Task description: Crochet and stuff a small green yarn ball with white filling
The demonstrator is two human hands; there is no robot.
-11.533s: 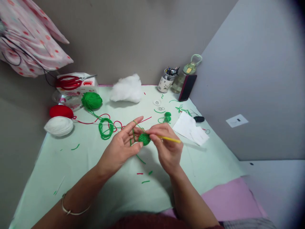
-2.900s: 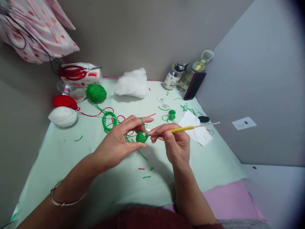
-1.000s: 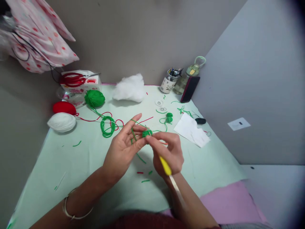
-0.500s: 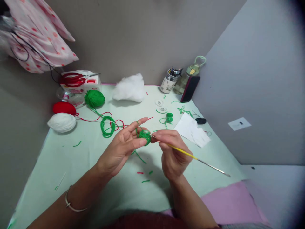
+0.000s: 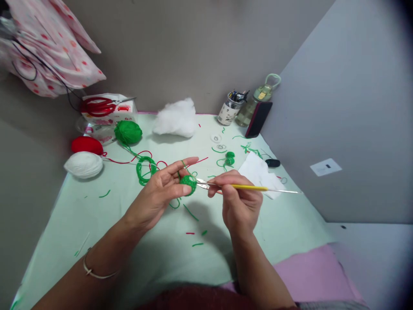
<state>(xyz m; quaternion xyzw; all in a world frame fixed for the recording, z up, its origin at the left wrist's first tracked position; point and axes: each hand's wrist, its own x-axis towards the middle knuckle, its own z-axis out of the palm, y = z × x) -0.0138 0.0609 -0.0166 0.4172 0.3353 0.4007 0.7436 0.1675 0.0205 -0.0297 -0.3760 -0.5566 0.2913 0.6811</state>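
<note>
My left hand (image 5: 158, 196) pinches a small green crochet piece (image 5: 188, 184) between thumb and fingers, with green yarn looped over the raised forefinger. My right hand (image 5: 240, 202) grips a yellow-handled crochet hook (image 5: 248, 187) that lies nearly level, its metal tip at the green piece and its tail pointing right. Both hands hover above the pale green table cover (image 5: 129, 241). The working strand runs back to a green yarn coil (image 5: 146, 168) and a green yarn ball (image 5: 128, 131).
Red (image 5: 86, 145) and white (image 5: 84, 164) yarn balls lie at the left; red scissors (image 5: 98, 106) rest on a box. White stuffing (image 5: 176, 117), a pen jar (image 5: 228, 112), a bottle (image 5: 258, 101), a phone (image 5: 258, 119) and white paper (image 5: 263, 172) sit toward the back right. Yarn scraps are scattered about.
Over the last second the hook swung from pointing down toward me, out to the right, up to nearly level. The green piece stayed pinched in my left hand.
</note>
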